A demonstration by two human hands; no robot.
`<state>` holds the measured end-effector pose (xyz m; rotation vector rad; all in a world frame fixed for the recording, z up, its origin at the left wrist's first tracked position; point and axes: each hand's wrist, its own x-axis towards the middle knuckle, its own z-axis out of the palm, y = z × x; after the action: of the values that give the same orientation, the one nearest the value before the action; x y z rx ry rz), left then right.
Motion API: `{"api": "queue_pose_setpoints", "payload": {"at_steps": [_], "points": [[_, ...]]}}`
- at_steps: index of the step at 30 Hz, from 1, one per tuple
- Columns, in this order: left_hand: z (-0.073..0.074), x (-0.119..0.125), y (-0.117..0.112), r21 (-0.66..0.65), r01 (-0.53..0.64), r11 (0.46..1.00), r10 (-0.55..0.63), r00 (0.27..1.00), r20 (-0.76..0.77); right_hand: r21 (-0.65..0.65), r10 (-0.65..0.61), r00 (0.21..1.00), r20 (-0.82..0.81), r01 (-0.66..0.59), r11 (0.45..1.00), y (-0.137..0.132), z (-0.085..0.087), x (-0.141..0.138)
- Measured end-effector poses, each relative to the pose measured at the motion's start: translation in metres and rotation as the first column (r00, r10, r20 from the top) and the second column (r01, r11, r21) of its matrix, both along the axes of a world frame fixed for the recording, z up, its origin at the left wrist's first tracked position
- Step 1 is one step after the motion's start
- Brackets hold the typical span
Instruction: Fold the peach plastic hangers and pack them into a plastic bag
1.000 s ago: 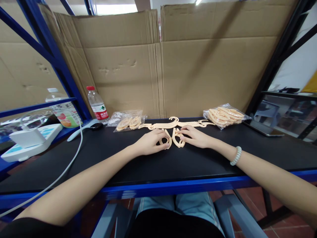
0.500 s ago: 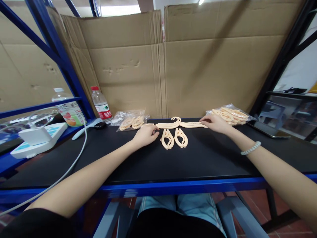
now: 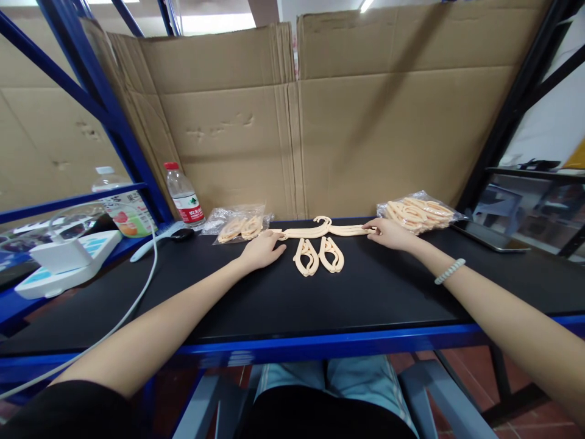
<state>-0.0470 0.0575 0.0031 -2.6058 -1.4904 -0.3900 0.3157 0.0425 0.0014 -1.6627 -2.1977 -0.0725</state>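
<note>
An unfolded cream plastic clothes hanger (image 3: 308,232) lies across the black table, its hook standing up in the middle. My left hand (image 3: 261,251) rests at the hanger's left end, thumb held apart from the fingers, which are partly hidden behind the hand. At the right end, my right hand (image 3: 388,234) has its fingertips closed around the tip of the arm. Just in front of the hanger lie two folded cream hangers, a left one (image 3: 313,263) and a right one (image 3: 339,261), side by side and touched by neither hand.
Clear bags of folded hangers lie at back left (image 3: 242,227) and back right (image 3: 423,210). A red-capped water bottle (image 3: 186,201) stands near the cardboard wall (image 3: 228,134). On the left are a white power strip (image 3: 68,268) and cable; a dark flat device (image 3: 493,238) lies right.
My left hand has shifted slightly left along the hanger's end. The fingers of my right hand have curled in around the other end. The folded hangers stay in place.
</note>
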Motion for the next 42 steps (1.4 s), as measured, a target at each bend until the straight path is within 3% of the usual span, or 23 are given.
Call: {"api": "queue_pose_setpoints", "payload": {"at_steps": [7,14,20,32,36,42], "points": [[-0.001,-0.002,0.002,0.0,0.022,1.0,-0.022,0.999,0.033,0.062,0.047,0.998,0.04,-0.049,0.997,0.009,-0.011,0.001],[-0.006,0.0,0.011,0.045,0.028,0.999,-0.034,0.99,0.135,0.07,0.019,1.0,0.01,-0.02,0.997,0.016,-0.02,-0.002],[-0.005,0.0,0.01,0.026,0.049,0.998,-0.053,0.979,0.197,0.099,-0.057,0.996,-0.062,0.063,0.993,0.007,-0.012,-0.006],[0.0,0.012,-0.008,0.039,0.097,0.995,-0.104,0.864,0.493,0.278,0.067,0.984,-0.163,-0.019,0.96,-0.012,0.014,-0.004],[-0.001,0.012,-0.009,0.128,0.116,0.985,-0.167,0.827,0.537,0.301,0.108,0.982,-0.157,-0.056,0.952,-0.013,0.014,-0.006],[-0.001,0.015,-0.014,0.132,0.161,0.978,-0.206,0.848,0.488,0.241,0.136,0.979,-0.154,-0.097,0.966,-0.016,0.008,-0.02]]}}
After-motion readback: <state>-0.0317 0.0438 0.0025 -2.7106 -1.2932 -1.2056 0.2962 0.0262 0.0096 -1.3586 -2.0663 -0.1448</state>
